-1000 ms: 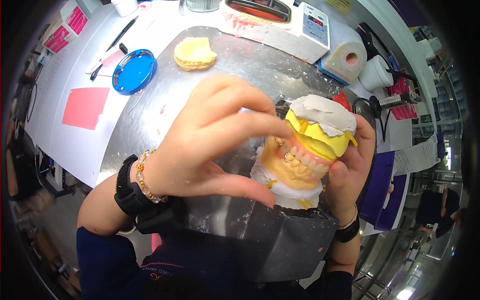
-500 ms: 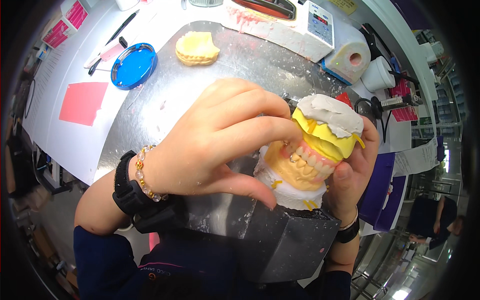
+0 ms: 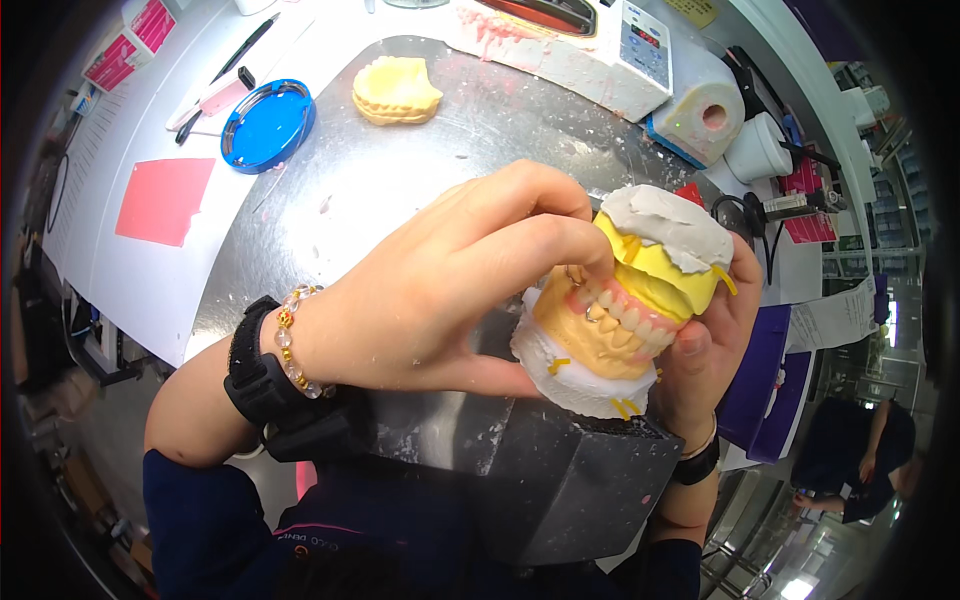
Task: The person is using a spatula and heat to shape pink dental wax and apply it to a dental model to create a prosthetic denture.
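Observation:
A dental cast (image 3: 600, 335) is held over the dark block in front of me: tan lower jaw on white plaster, yellow upper cast topped with grey-white plaster. Pink wax (image 3: 650, 322) with a row of pale teeth lies between the jaws, and a small metal clasp shows at its left. My left hand (image 3: 430, 290) closes on the cast's left side, fingertips at the upper part and thumb low by the plaster base. My right hand (image 3: 700, 375) grips the right side, thumb near the teeth; its other fingers are mostly hidden behind the cast.
On the metal surface lies a loose yellow cast (image 3: 397, 92). To its left are a blue lid (image 3: 268, 128), a pink wax sheet (image 3: 165, 202) and pens. A wax-stained white heating unit (image 3: 560, 65) stands at the back, a purple bin (image 3: 765, 385) at right. Another person is far right.
My left hand has shifted slightly, its thumb moving further behind the plaster base and its fingers bending more. The cast has moved slightly to the right.

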Demonstrator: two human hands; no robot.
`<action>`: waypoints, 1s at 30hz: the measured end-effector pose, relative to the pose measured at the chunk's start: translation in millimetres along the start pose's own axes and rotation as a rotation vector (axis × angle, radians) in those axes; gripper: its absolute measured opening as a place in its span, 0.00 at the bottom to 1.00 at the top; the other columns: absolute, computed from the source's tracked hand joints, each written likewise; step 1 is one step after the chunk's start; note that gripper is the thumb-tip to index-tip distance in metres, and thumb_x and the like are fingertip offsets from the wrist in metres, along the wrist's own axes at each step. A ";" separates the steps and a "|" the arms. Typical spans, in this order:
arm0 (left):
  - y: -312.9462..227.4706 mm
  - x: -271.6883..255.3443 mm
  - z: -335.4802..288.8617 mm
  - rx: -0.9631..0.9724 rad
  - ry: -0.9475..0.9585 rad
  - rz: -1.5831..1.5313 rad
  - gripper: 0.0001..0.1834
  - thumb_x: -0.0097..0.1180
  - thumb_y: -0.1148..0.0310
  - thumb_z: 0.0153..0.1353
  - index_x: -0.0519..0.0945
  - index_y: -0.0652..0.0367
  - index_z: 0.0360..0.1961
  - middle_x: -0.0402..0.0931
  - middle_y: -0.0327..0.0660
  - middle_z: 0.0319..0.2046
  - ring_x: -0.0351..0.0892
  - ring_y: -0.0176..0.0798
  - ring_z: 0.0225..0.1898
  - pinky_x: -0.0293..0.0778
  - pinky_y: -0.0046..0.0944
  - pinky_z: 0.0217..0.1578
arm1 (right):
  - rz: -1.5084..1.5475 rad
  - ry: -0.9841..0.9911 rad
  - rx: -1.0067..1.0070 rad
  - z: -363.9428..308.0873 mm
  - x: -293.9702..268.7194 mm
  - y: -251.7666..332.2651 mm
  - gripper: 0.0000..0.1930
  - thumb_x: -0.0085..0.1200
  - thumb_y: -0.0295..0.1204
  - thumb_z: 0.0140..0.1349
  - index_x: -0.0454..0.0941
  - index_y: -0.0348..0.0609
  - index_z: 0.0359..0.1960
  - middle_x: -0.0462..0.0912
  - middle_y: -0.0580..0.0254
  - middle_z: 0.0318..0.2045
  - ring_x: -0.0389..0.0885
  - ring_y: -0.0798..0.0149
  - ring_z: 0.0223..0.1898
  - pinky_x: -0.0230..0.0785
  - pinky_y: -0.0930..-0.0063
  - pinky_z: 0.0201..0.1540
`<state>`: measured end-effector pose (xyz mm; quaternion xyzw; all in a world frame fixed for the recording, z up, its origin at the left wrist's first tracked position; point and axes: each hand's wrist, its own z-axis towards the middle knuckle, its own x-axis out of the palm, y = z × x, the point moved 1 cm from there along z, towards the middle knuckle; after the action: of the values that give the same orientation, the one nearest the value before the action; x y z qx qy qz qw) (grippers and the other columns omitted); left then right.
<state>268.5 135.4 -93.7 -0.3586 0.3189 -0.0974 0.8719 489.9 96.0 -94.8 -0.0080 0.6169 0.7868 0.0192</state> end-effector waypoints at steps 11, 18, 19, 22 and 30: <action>1.2 -0.1 1.3 0.002 -0.019 -0.029 0.34 0.70 0.54 0.41 0.74 0.62 0.46 0.66 0.45 0.45 0.68 0.45 0.48 0.65 0.40 0.51 | 0.012 -0.004 -0.018 1.2 -0.9 -2.0 0.44 0.68 0.48 0.45 0.57 0.40 0.59 0.69 0.62 0.48 0.69 0.68 0.50 0.61 0.77 0.50; -1.2 -2.4 2.0 0.031 -0.039 0.058 0.34 0.69 0.51 0.41 0.75 0.65 0.45 0.69 0.47 0.44 0.70 0.45 0.47 0.66 0.40 0.49 | 0.020 0.017 -0.001 -0.3 -5.1 -4.4 0.43 0.69 0.46 0.45 0.58 0.40 0.59 0.69 0.63 0.48 0.69 0.70 0.48 0.62 0.78 0.49; -1.6 -3.4 2.0 0.031 -0.037 0.058 0.34 0.69 0.51 0.41 0.75 0.65 0.45 0.69 0.47 0.44 0.70 0.45 0.47 0.66 0.40 0.49 | 0.021 0.015 -0.001 -0.5 -4.0 -3.8 0.43 0.69 0.46 0.45 0.58 0.40 0.59 0.69 0.63 0.48 0.69 0.70 0.48 0.62 0.78 0.49; -1.0 -3.9 3.0 0.069 -0.011 0.102 0.35 0.69 0.52 0.41 0.75 0.66 0.46 0.70 0.48 0.44 0.71 0.46 0.47 0.67 0.40 0.48 | 0.069 0.024 -0.013 -0.8 -1.0 -4.1 0.42 0.68 0.43 0.46 0.57 0.40 0.59 0.68 0.62 0.49 0.69 0.68 0.49 0.63 0.74 0.51; 0.6 -5.9 2.9 0.109 0.003 0.164 0.36 0.71 0.53 0.38 0.74 0.66 0.46 0.72 0.50 0.44 0.73 0.48 0.45 0.68 0.42 0.46 | 0.138 0.095 -0.058 3.3 3.0 -0.5 0.38 0.66 0.33 0.49 0.56 0.39 0.59 0.68 0.58 0.50 0.68 0.63 0.54 0.63 0.68 0.54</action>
<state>265.7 139.8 -89.7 -0.2832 0.3425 -0.0434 0.8948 487.0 99.3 -94.6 -0.0035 0.5931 0.8025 -0.0646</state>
